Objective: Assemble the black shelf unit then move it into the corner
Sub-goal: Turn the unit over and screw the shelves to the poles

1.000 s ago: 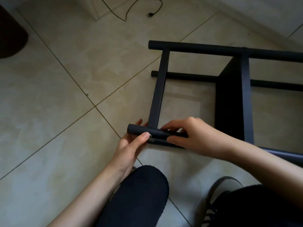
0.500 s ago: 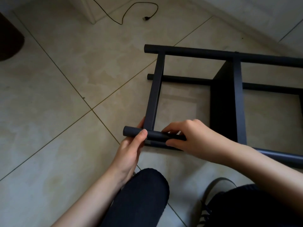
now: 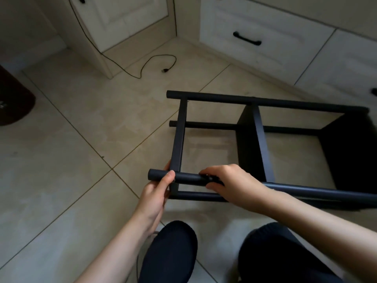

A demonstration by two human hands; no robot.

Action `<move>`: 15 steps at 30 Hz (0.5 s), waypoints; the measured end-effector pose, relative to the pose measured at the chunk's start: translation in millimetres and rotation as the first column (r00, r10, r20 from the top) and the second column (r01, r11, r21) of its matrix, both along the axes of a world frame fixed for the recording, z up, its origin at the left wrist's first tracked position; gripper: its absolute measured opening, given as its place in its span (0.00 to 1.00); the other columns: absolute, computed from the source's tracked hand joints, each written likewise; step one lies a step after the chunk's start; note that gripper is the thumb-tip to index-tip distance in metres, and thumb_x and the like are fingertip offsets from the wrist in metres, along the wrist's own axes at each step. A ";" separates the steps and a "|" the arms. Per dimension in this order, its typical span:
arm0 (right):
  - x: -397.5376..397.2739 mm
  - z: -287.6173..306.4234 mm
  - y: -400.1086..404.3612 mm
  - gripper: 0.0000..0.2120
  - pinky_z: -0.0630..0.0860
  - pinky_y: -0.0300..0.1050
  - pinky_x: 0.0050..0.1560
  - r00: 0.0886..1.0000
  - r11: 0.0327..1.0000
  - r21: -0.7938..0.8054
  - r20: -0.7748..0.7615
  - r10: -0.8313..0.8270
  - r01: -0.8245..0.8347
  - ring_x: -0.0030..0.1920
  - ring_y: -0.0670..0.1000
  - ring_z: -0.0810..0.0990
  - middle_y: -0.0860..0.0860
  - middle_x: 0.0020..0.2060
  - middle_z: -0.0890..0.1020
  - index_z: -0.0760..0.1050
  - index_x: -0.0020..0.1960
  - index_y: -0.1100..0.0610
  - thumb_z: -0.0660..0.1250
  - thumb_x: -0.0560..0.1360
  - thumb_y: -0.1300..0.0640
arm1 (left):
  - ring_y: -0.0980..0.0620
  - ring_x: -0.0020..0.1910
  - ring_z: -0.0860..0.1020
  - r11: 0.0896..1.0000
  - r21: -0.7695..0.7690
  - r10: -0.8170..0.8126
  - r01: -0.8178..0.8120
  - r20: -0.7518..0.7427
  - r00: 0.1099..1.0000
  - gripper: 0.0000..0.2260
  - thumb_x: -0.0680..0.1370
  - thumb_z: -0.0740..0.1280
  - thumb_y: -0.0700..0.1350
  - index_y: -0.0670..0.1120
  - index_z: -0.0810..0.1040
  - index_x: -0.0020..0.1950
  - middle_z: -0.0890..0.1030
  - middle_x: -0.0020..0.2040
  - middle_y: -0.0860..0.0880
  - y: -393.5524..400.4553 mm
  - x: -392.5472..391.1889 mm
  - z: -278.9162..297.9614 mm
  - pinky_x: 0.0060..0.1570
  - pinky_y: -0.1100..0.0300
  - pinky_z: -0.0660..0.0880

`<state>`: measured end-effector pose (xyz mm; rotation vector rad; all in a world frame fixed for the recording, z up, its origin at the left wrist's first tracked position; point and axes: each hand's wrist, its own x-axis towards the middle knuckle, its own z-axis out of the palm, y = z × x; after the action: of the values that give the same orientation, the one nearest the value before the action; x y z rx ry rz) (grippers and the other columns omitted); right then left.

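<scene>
Shelf on its side on the floor.
Your left hand and right hand each grip its near tube.

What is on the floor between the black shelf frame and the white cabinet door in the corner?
In the head view, a loose black cable lies on the tiled floor between the shelf frame and the cabinet door; otherwise only bare tiles.

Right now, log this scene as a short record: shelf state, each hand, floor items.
shelf unit: black shelf unit lies on its side on the tiled floor
near pole: short end pole held at the frame's near corner
left hand: left hand grips the pole's free end
right hand: right hand pinches the pole at its joint
floor items: black cable, dark mat
behind: white drawers
</scene>
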<state>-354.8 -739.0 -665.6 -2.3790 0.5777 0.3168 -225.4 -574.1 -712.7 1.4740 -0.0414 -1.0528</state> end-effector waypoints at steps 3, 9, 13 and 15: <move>-1.1 24.2 -2.4 0.14 0.81 0.50 0.49 0.999 0.999 -0.034 0.044 -0.032 0.033 0.48 0.49 0.80 0.47 0.51 0.81 0.73 0.65 0.46 0.63 0.80 0.54 | 0.51 0.63 0.80 1.000 -0.008 -0.018 0.019 0.114 0.993 0.30 0.64 0.76 0.63 0.47 0.81 0.60 0.86 0.56 0.51 -9.3 5.4 23.2 0.73 0.48 0.67; -5.0 82.5 -11.6 0.11 0.80 0.54 0.48 0.988 0.992 -0.091 0.136 -0.079 0.092 0.45 0.51 0.80 0.50 0.49 0.80 0.73 0.63 0.49 0.62 0.81 0.55 | 0.60 0.63 0.75 0.991 -0.010 -0.118 0.131 0.363 0.924 0.27 0.57 0.69 0.80 0.77 0.76 0.54 0.83 0.53 0.67 -33.1 11.1 89.0 0.71 0.51 0.67; -10.8 124.4 -13.2 0.10 0.80 0.56 0.47 0.965 0.978 -0.124 0.224 -0.138 0.169 0.44 0.51 0.79 0.50 0.47 0.78 0.71 0.62 0.49 0.61 0.81 0.54 | 0.65 0.59 0.74 0.983 -0.079 -0.110 0.164 0.456 0.883 0.22 0.64 0.67 0.73 0.76 0.74 0.58 0.81 0.49 0.72 -50.9 12.8 140.2 0.66 0.56 0.67; -14.8 145.5 -13.7 0.09 0.80 0.56 0.47 0.949 0.967 -0.144 0.267 -0.166 0.209 0.45 0.51 0.78 0.50 0.47 0.78 0.70 0.61 0.49 0.60 0.81 0.54 | 0.67 0.58 0.76 0.981 -0.102 -0.086 0.166 0.538 0.838 0.29 0.64 0.67 0.73 0.70 0.74 0.65 0.81 0.49 0.71 -59.1 11.2 166.7 0.58 0.65 0.69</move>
<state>-369.6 -752.7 -520.1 -2.4511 0.7270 -0.1262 -214.2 -633.3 -545.9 1.6053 -0.6094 -0.6934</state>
